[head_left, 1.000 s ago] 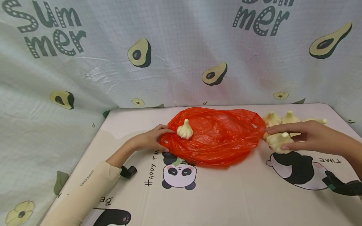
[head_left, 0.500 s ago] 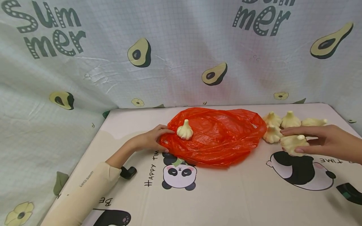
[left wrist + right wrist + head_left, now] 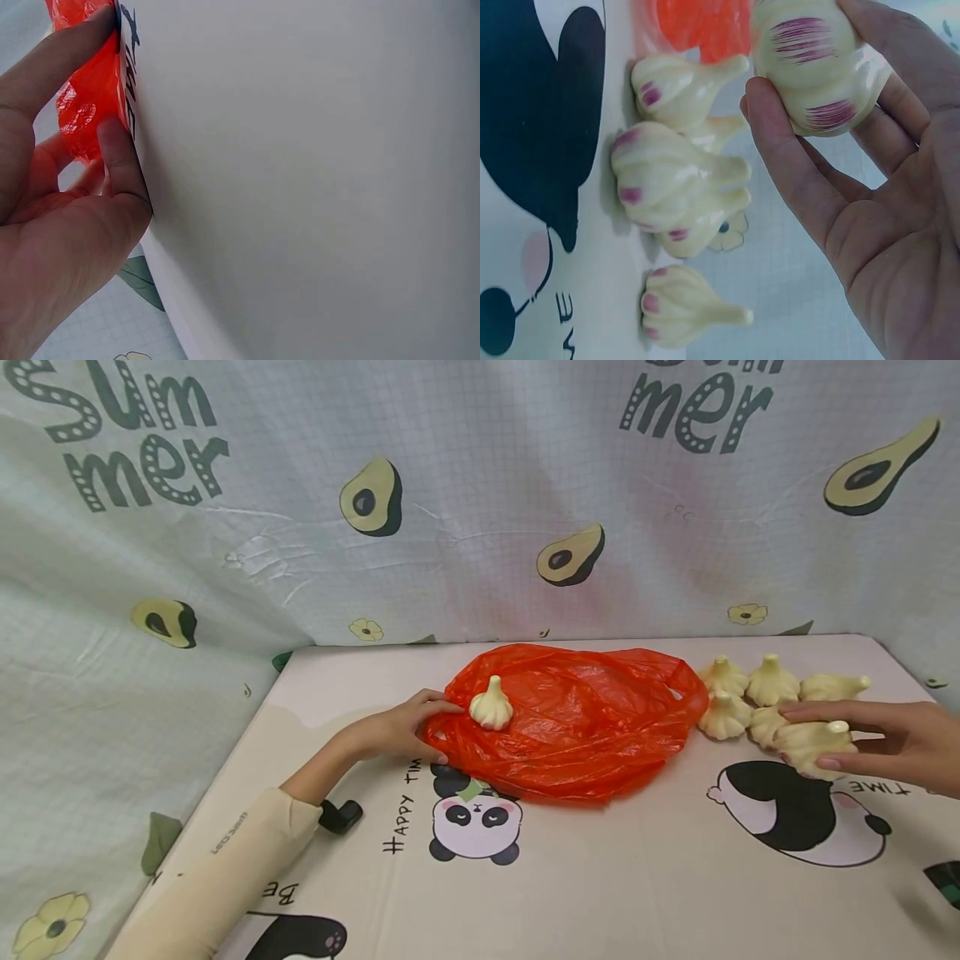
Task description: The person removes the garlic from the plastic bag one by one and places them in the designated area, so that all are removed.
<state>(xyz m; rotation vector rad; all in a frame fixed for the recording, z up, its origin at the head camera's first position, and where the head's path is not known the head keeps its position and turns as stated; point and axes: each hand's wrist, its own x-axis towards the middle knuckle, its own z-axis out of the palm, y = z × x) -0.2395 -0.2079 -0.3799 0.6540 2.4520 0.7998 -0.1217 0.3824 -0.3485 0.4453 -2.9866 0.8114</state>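
Note:
A garlic bulb (image 3: 810,747) with purple streaks is held by my right hand (image 3: 911,739), thumb on the near side and fingers on the far side. In the right wrist view, this garlic bulb (image 3: 810,71) stands apart from several other bulbs. My left hand (image 3: 408,727) rests at the left edge of a crumpled red plastic bag (image 3: 577,727). Its forefinger lies over the bag's edge and the thumb stands below, with a gap between them in the left wrist view. One garlic bulb (image 3: 491,706) sits upright on the bag near the left fingertips.
Several garlic bulbs (image 3: 772,682) are grouped at the back right of the table (image 3: 600,893), close to the bag's right end. A printed cloth (image 3: 465,460) hangs behind and along the sides. Panda pictures are printed on the tabletop.
My right hand has moved right with its garlic bulb, uncovering the bulbs behind it. My left hand, the bag and the bulb on it have stayed in place.

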